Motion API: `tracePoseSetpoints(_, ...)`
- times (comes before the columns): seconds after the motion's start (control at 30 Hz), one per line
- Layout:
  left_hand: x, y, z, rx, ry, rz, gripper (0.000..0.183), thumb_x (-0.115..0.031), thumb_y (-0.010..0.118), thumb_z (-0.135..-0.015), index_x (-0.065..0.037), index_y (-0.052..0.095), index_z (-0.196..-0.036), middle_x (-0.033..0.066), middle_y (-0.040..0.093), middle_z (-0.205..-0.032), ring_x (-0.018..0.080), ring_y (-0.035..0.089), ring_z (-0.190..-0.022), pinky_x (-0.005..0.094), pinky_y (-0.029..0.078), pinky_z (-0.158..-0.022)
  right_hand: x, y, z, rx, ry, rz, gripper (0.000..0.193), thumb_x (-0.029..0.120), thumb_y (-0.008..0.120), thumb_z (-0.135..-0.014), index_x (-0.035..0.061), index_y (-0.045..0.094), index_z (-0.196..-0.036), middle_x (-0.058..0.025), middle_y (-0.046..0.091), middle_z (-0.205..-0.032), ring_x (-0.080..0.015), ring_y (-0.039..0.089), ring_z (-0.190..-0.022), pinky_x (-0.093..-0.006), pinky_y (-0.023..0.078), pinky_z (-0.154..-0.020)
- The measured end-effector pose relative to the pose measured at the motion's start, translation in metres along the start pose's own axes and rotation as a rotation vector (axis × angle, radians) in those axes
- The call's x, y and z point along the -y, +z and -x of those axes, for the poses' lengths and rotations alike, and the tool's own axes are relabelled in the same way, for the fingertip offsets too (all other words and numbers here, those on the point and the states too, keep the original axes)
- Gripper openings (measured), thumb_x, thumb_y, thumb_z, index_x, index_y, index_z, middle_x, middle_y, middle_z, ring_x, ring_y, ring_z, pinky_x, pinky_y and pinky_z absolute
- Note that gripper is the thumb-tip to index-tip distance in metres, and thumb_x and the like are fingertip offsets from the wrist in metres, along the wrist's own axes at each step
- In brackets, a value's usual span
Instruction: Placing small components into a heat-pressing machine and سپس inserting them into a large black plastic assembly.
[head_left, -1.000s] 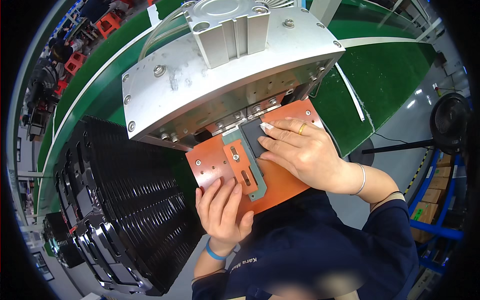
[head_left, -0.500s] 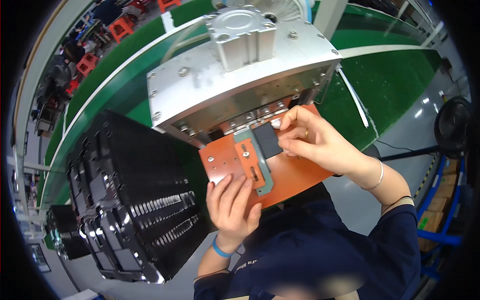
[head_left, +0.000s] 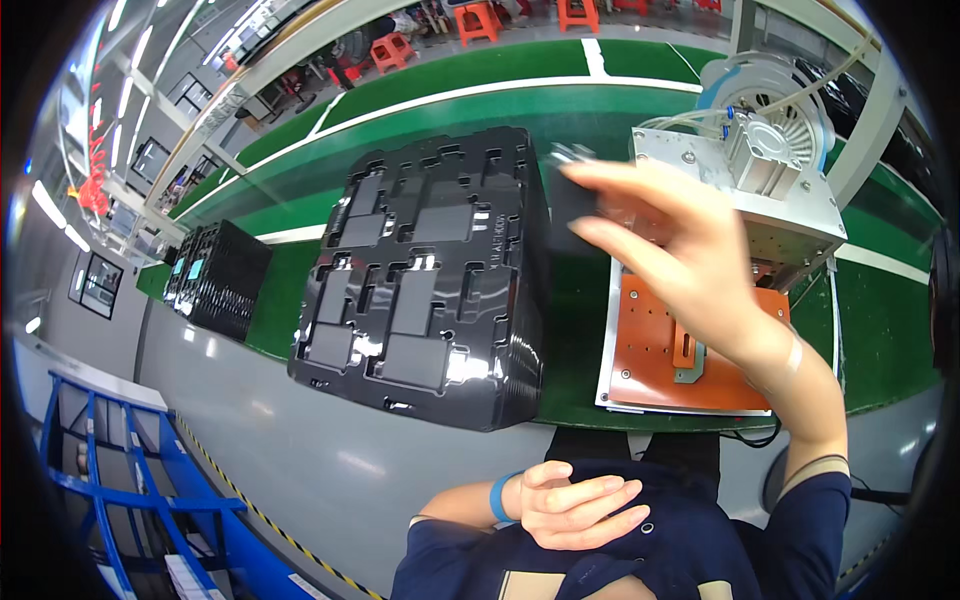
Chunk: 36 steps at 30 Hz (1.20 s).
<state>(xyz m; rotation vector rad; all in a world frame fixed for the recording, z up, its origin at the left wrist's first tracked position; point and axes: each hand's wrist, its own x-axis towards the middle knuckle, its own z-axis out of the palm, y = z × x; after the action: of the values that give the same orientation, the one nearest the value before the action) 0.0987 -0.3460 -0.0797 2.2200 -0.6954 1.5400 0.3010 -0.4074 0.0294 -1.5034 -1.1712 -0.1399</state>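
Observation:
My right hand (head_left: pixel 680 245) is raised between the press and the trays, thumb and fingers pinching a dark flat rectangular piece (head_left: pixel 573 205). Motion smears that piece, and a shiny tab shows at its far end. Below the hand lies the press's orange base plate (head_left: pixel 645 340), with a small orange slotted block (head_left: pixel 684 347) over a grey-green plate (head_left: pixel 690 375); my wrist and hand cover part of them. In front of my body, my left hand (head_left: pixel 582 508) hovers with its fingers loosely bent and apart, nothing in it. A stack of black plastic trays (head_left: pixel 470 270) holds dark rectangular pieces in its pockets.
The silver metal press (head_left: pixel 825 215) stands at the right on a green work surface (head_left: pixel 575 370). A smaller black tray stack (head_left: pixel 235 275) sits farther left. A blue rack (head_left: pixel 150 490) stands at the lower left, and red stools (head_left: pixel 478 22) are far back.
My right hand has lifted the dark piece off the orange plate and moved toward the trays. My left hand has left the plate and drawn back to my body. The view has swung left.

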Motion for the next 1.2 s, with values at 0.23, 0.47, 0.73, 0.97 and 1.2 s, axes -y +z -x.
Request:
tracePoseSetpoints(0.23, -0.013, -0.025, 0.006, 0.058, -0.04, -0.164, 0.02, -0.019, 0.061, -0.084, -0.02, 0.073, -0.099, -0.004, 0.072, -0.096, 0.0098, 0.061, -0.099, 0.0384, 0.03, -0.108, -0.057, 0.091, -0.073, 0.108, -0.099, 0.288, 0.031, 0.026, 0.074, -0.077, 0.0081, 0.071, -0.102, -0.0091, 0.062, -0.083, -0.0265, 0.06, -0.084, -0.0383, 0.05, -0.078)
tracePoseSetpoints(0.47, 0.013, -0.109, -0.008, 0.338, -0.077, -0.576, 0.033, -0.012, 0.069, -0.076, -0.019, 0.068, -0.107, 0.0003, 0.066, -0.101, 0.0161, 0.061, -0.094, 0.045, 0.034, -0.106, -0.051, 0.077, -0.082, 0.42, -0.125, 0.309, 0.022, 0.025, 0.073, -0.079, 0.0085, 0.074, -0.093, -0.0084, 0.059, -0.083, -0.0257, 0.059, -0.087, -0.0362, 0.048, -0.078)
tracePoseSetpoints(0.73, 0.134, -0.171, -0.078, 0.502, -0.939, -0.657, 0.028, -0.022, 0.074, -0.078, -0.005, 0.069, -0.099, 0.0102, 0.06, -0.087, 0.0235, 0.06, -0.074, 0.0333, 0.049, -0.066, 0.04, 0.081, -0.058, 0.811, -0.512, 0.566, 0.012, 0.012, 0.07, -0.072, 0.0051, 0.07, -0.082, -0.0087, 0.068, -0.083, -0.0274, 0.065, -0.086, -0.0359, 0.055, -0.075)
tracePoseSetpoints(0.97, 0.174, -0.165, -0.098, 0.884, -1.01, -0.638, 0.047, -0.032, 0.076, -0.07, -0.001, 0.068, -0.104, 0.0138, 0.06, -0.09, 0.0293, 0.061, -0.086, 0.0357, 0.051, -0.077, 0.041, 0.104, -0.061, 0.696, -0.822, 0.701, 0.006, 0.01, 0.066, -0.067, 0.0061, 0.066, -0.062, -0.0093, 0.067, -0.067, -0.0265, 0.068, -0.074, -0.0369, 0.055, -0.06)
tracePoseSetpoints(1.2, 0.205, -0.173, -0.108, 0.946, -1.397, -0.408, 0.034, -0.026, 0.079, -0.07, 0.002, 0.063, -0.082, 0.0011, 0.054, -0.07, 0.0103, 0.053, -0.058, 0.0275, 0.046, -0.056, 0.025, 0.115, -0.049, 0.582, -1.057, 0.81, 0.008, 0.014, 0.066, -0.068, 0.0085, 0.066, -0.062, -0.0047, 0.066, -0.067, -0.0218, 0.068, -0.07, -0.0324, 0.051, -0.053)
